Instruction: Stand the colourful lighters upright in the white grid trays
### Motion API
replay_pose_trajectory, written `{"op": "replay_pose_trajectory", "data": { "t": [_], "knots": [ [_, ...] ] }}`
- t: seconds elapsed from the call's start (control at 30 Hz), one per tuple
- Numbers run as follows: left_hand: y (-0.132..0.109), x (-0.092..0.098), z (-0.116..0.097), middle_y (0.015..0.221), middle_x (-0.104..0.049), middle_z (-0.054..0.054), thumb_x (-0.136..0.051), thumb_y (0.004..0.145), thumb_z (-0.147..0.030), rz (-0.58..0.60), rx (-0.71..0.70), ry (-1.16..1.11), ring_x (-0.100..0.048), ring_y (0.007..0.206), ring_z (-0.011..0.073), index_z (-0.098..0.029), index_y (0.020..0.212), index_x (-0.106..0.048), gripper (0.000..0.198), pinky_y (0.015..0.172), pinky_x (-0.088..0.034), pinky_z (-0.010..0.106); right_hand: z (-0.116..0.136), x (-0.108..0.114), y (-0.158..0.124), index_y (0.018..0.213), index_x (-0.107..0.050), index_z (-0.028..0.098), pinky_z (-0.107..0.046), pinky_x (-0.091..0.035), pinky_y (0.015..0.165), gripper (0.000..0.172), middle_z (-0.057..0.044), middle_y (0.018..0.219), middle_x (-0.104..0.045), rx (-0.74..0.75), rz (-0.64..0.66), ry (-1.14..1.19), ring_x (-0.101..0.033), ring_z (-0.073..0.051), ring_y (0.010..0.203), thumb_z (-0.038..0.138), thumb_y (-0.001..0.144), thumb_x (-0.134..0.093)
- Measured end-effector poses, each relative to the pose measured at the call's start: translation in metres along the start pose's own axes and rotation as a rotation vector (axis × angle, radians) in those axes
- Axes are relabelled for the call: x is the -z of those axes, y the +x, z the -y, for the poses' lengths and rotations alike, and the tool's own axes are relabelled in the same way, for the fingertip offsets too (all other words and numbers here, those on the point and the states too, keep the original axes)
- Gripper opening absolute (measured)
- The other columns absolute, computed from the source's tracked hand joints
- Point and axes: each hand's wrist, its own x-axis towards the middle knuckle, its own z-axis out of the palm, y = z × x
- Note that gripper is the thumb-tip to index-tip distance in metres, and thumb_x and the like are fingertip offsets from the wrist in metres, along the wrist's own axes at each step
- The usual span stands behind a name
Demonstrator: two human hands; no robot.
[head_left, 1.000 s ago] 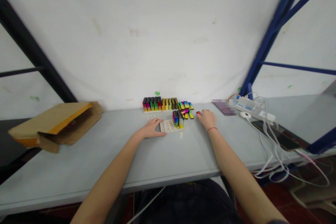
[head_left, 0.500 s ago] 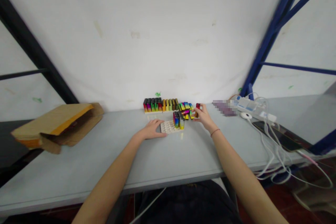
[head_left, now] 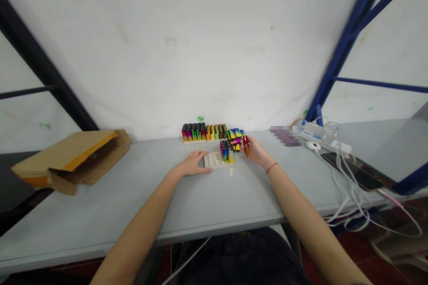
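While the right hand (head_left: 257, 152) pinches a red lighter (head_left: 246, 145) between its fingers,
left hand (head_left: 191, 164) lies flat, open, holding nothing, fingertips on the white tray (head_left: 216, 160).

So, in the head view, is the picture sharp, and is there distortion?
Head view: light is soft and even, with faint shadows; the wide lens bends the blue steel frame and the table edge; the lighter in the right hand looks slightly blurred; one patch is pixelated.
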Motion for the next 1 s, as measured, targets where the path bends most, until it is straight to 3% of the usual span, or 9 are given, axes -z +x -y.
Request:
{"op": "replay_pose_trajectory", "data": {
  "t": [0.27,0.5,0.73,1.0],
  "knots": [
    [-0.001,0.001,-0.001,0.131,-0.046,0.012,-0.062,0.071,-0.063,0.002,0.004,0.007,-0.041,0.123,0.0308,-0.018,0.135,-0.043,0.080,0.106,-0.031,0.040,0.001,0.000,0.001,0.068,-0.048,0.020,-0.021,-0.027,0.038,0.033,0.003,0.050,-0.048,-0.003,-0.033,0.054,-0.040,-0.009,0.042,0.047,0.086,-0.042],
    [0.000,0.002,-0.002,0.132,-0.045,0.014,-0.061,0.072,-0.063,0.017,0.009,0.020,-0.041,0.123,0.0317,-0.016,0.137,-0.041,0.083,0.106,-0.031,0.041,0.004,0.001,-0.002,0.063,-0.043,0.020,-0.020,-0.020,0.036,0.035,0.003,0.050,-0.043,0.005,0.043,-0.010,-0.033,-0.008,0.040,0.049,0.083,-0.036],
    [0.000,0.001,-0.002,0.131,-0.045,0.013,-0.059,0.072,-0.064,0.016,0.010,0.020,-0.041,0.123,0.0307,-0.017,0.137,-0.041,0.082,0.107,-0.030,0.039,0.008,-0.004,-0.005,0.065,-0.038,0.021,-0.020,-0.021,0.036,0.028,0.004,0.048,-0.035,-0.050,0.085,0.010,-0.030,-0.010,0.039,0.041,0.082,-0.031],
    [-0.001,0.001,-0.001,0.131,-0.046,0.013,-0.061,0.071,-0.064,0.001,-0.003,-0.004,-0.042,0.122,0.0319,-0.019,0.135,-0.043,0.081,0.106,-0.031,0.041,0.008,-0.008,-0.009,0.066,-0.038,0.021,-0.021,-0.019,0.037,0.025,0.003,0.050,-0.035,-0.097,0.086,-0.011,-0.032,-0.010,0.040,0.039,0.082,-0.032]
  ]
}}
